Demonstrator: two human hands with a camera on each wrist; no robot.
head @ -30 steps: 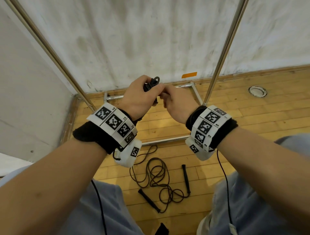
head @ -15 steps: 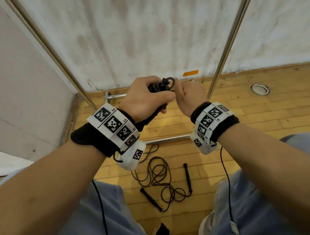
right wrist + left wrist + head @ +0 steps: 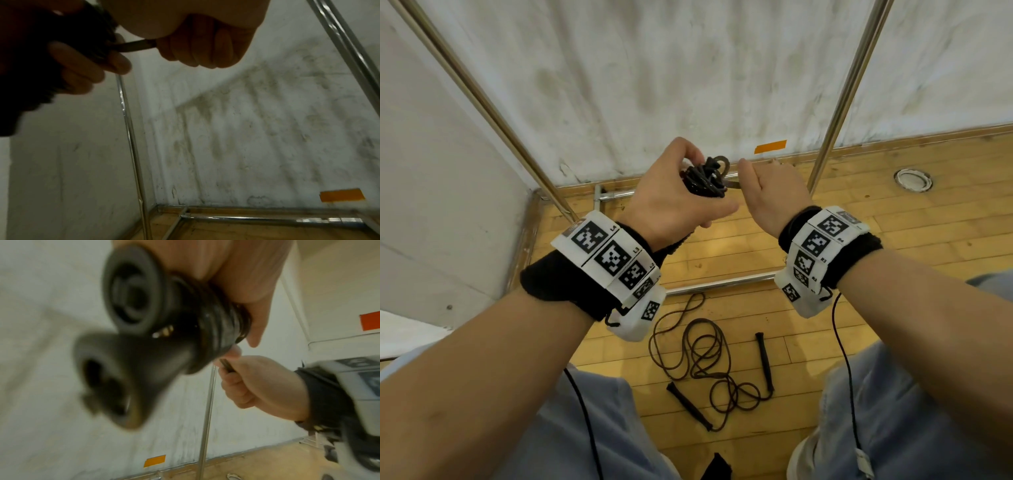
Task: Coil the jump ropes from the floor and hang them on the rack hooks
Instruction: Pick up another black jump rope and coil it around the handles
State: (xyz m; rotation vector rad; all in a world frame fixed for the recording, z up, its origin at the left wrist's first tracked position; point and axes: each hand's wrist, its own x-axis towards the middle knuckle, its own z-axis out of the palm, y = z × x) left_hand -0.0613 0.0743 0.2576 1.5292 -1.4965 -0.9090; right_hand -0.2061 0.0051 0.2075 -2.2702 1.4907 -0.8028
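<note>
My left hand (image 3: 678, 195) grips a coiled black jump rope bundle (image 3: 705, 178) at chest height in front of the rack; its two handle ends (image 3: 131, 340) point at the left wrist camera, blurred. My right hand (image 3: 767, 192) is curled in a fist just right of the bundle and pinches a short stretch of the rope's cord (image 3: 133, 46) that runs out of the bundle. A second black jump rope (image 3: 709, 356) lies loose and tangled on the wooden floor below my wrists, its handles (image 3: 765, 363) spread apart. No hooks are in view.
The rack's shiny metal uprights (image 3: 849, 92) rise left and right of my hands, and its base bars (image 3: 722, 282) lie on the floor. A stained white wall with an orange tape strip (image 3: 770, 146) stands behind. A round metal floor fitting (image 3: 913, 180) sits at right.
Both hands have risen slightly with the bundle. My right hand has drawn away to the right, pulling a short length of cord taut out of the bundle.
</note>
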